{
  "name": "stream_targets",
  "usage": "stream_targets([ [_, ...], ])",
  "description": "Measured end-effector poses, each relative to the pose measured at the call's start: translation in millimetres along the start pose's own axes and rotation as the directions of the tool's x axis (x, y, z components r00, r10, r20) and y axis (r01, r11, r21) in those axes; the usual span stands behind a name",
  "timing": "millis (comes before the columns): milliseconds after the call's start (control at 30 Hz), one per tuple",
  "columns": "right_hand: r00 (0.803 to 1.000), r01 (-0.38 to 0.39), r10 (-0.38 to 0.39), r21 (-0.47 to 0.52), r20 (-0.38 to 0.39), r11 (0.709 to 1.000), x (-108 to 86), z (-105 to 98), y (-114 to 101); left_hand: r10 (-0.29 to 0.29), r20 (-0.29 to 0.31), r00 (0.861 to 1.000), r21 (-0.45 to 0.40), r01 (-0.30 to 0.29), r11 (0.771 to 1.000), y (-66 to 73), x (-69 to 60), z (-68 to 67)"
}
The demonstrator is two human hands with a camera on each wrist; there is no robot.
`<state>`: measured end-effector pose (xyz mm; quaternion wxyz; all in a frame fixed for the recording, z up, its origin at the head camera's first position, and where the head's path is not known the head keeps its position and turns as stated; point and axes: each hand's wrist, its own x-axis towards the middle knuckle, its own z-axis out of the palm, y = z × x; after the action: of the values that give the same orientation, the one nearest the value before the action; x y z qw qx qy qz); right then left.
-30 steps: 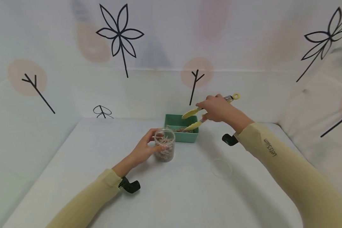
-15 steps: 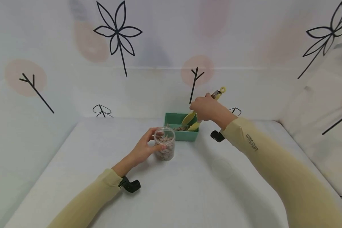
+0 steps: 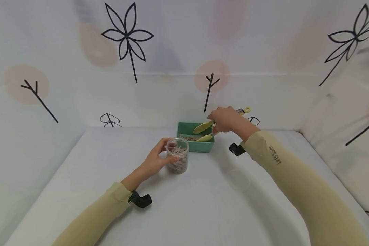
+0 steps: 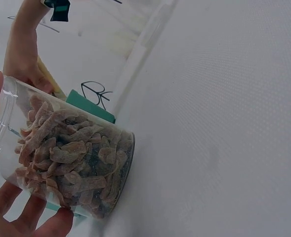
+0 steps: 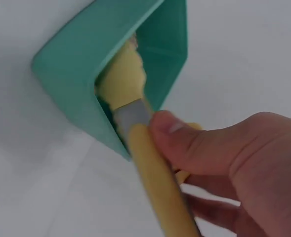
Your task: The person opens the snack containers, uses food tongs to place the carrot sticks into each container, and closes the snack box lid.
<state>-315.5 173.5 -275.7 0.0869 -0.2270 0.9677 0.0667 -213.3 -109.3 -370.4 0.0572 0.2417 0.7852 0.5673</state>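
My left hand (image 3: 155, 160) grips a clear plastic jar (image 3: 179, 165), thumb and fingers round its side. In the left wrist view, the jar (image 4: 120, 163) is well filled with brownish, twisted dried pieces (image 4: 68, 153), and its mouth is uncovered. My right hand (image 3: 229, 119) holds yellow-tipped tongs (image 3: 204, 127) with metal parts, their arms spread apart. The tongs' lower tip reaches into a green rectangular box (image 3: 200, 147) behind the jar. More brownish pieces (image 3: 190, 138) lie in the box. In the right wrist view, one yellow tip (image 5: 125, 76) hides most of the contents.
A clear round lid (image 3: 239, 180) lies on the white table (image 3: 190, 208), right of the jar and in the right arm's shadow. Behind the box rises a white backdrop (image 3: 160, 99) with drawn flowers, close to the table's back edge.
The right hand first moved left and tipped the tongs steeply into the box. Now the tongs lie flatter, with their tips further left. The left hand and jar have stayed put.
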Motion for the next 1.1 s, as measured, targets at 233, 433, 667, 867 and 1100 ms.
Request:
stream_targets([
  [233, 1.000, 0.015, -0.012, 0.133, -0.019, 0.991, 9.4, 21, -5, -0.004, 0.010, 1.000, -0.006, 0.004, 1.000, 0.1, 0.1, 0.5],
  [433, 0.997, 0.024, -0.008, 0.212, -0.076, 0.977, 16.6, 34, -6, -0.002, 0.010, 1.000, 0.001, 0.002, 1.000, -0.2, 0.3, -0.8],
  [667, 0.999, -0.011, 0.019, 0.178, -0.044, 0.984, 13.2, 28, -9, -0.010, 0.015, 1.000, -0.011, 0.010, 1.000, 2.1, -0.6, 0.0],
  [867, 0.995, -0.002, 0.019, 0.171, -0.103, 0.985, 9.3, 28, -19, -0.009, 0.008, 1.000, -0.008, 0.009, 1.000, 0.7, -0.2, 0.6],
  [1100, 0.972, 0.047, -0.011, 0.150, -0.235, 0.988, 13.1, 40, -26, -0.002, 0.009, 1.000, 0.003, 0.002, 1.000, -1.6, 0.9, -1.0],
])
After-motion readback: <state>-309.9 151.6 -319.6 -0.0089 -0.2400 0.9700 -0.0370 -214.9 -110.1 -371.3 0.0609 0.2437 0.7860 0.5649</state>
